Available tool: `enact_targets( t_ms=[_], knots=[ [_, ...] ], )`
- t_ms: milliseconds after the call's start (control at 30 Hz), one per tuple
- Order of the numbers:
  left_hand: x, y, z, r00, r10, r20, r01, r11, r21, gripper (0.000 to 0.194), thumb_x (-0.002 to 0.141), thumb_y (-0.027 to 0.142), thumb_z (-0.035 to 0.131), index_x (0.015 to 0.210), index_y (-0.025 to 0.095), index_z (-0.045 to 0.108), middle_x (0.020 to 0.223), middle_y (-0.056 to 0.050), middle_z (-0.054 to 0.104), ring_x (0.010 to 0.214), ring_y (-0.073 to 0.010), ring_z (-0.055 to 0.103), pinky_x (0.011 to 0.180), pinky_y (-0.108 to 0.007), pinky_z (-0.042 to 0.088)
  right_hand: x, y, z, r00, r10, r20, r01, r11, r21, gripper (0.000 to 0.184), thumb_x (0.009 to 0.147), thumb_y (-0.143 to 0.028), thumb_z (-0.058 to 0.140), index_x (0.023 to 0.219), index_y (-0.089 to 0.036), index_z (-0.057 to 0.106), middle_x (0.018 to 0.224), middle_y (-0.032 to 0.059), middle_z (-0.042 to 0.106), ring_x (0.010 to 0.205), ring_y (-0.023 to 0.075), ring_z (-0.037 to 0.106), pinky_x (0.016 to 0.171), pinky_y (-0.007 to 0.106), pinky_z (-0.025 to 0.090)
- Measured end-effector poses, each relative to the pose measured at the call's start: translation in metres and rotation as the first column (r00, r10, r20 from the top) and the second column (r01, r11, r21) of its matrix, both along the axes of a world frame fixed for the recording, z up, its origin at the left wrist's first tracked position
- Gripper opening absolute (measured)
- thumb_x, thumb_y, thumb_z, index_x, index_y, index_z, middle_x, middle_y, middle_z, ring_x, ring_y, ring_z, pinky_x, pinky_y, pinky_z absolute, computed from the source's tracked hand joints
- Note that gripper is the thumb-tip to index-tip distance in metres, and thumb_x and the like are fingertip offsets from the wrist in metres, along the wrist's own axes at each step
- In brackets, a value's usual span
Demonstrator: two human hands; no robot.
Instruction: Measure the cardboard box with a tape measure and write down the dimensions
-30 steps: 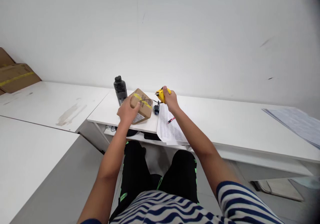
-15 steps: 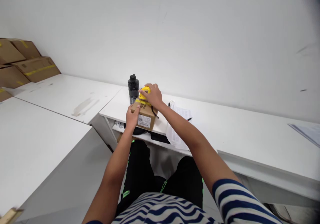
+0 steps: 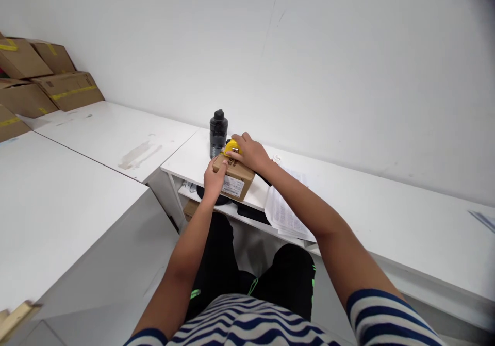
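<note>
A small cardboard box point(image 3: 246, 179) with a white printed label sits at the front edge of the white desk point(image 3: 178, 164). My left hand point(image 3: 215, 179) is closed on its left end, thumb over the top edge. Over the top of the box, my right hand point(image 3: 251, 152) grips a yellow tape measure point(image 3: 232, 148). The tape measure is at the far left part of the box top. A dark strap lies beside the box under my right wrist. Behind the box stands a dark water bottle point(image 3: 218, 132).
Printed papers point(image 3: 284, 209) lie to the right of the box, partly under my right forearm. Several cardboard boxes point(image 3: 69, 89) are stacked at the far left. Below the desktop a shelf holds dark items point(image 3: 251, 213). More sheets point(image 3: 483, 219) lie at the right edge.
The view has shifted, so the scene sits slightly further right. Both hands keep their places on the box and tape measure. My right forearm now covers the pen on the papers.
</note>
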State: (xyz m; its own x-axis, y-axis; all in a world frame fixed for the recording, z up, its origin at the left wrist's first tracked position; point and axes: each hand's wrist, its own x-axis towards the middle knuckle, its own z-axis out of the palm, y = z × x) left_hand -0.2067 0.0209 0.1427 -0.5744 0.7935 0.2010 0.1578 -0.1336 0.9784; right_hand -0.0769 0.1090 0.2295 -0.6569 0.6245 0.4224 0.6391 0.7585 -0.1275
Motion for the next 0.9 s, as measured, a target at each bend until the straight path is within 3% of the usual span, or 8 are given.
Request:
enact_targets(
  t_ms=[333, 500, 733, 900],
  knots=[
    [-0.011, -0.003, 0.006, 0.997, -0.076, -0.032, 0.075, 0.997, -0.034, 0.050, 0.085, 0.052, 0.062, 0.125, 0.022, 0.064, 0.114, -0.009, 0.072, 0.103, -0.0247, 0.067, 0.088, -0.035, 0.051, -0.022, 0.000, -0.001, 0.997, 0.004, -0.072, -0.008, 0.999, -0.051, 0.052, 0.096, -0.049, 0.048, 0.136, -0.016, 0.046, 0.123, 0.0150, 0.055, 0.087, 0.0273, 0.063, 0.069, 0.036, 0.047],
    [-0.009, -0.002, 0.006, 0.996, -0.045, -0.076, 0.040, 0.997, -0.066, 0.050, 0.085, 0.053, 0.062, 0.124, 0.021, 0.064, 0.111, -0.009, 0.072, 0.101, -0.0252, 0.066, 0.088, -0.036, 0.051, -0.028, 0.003, -0.002, 0.993, -0.011, -0.119, 0.000, 0.995, -0.097, 0.052, 0.095, -0.049, 0.048, 0.136, -0.015, 0.046, 0.123, 0.0148, 0.055, 0.089, 0.0266, 0.062, 0.070, 0.035, 0.047],
    [-0.002, -0.001, 0.003, 0.999, -0.015, -0.030, 0.014, 0.999, -0.049, 0.050, 0.085, 0.052, 0.063, 0.125, 0.022, 0.064, 0.110, -0.008, 0.072, 0.099, -0.0246, 0.067, 0.086, -0.035, 0.052, -0.023, 0.002, 0.008, 0.995, 0.086, 0.047, -0.086, 0.996, 0.000, 0.049, 0.095, -0.046, 0.049, 0.136, -0.019, 0.048, 0.121, 0.0136, 0.056, 0.079, 0.0232, 0.060, 0.064, 0.032, 0.041],
    [-0.013, -0.008, 0.015, 0.978, -0.004, -0.209, -0.021, 0.993, -0.118, 0.063, 0.081, 0.054, 0.069, 0.138, 0.032, 0.057, 0.105, -0.004, 0.073, 0.099, -0.0287, 0.067, 0.088, -0.037, 0.049, -0.019, -0.002, 0.017, 0.990, 0.084, 0.115, -0.089, 0.995, 0.036, 0.049, 0.094, -0.044, 0.050, 0.137, -0.019, 0.049, 0.121, 0.0138, 0.057, 0.081, 0.0238, 0.059, 0.063, 0.031, 0.037]
  ],
)
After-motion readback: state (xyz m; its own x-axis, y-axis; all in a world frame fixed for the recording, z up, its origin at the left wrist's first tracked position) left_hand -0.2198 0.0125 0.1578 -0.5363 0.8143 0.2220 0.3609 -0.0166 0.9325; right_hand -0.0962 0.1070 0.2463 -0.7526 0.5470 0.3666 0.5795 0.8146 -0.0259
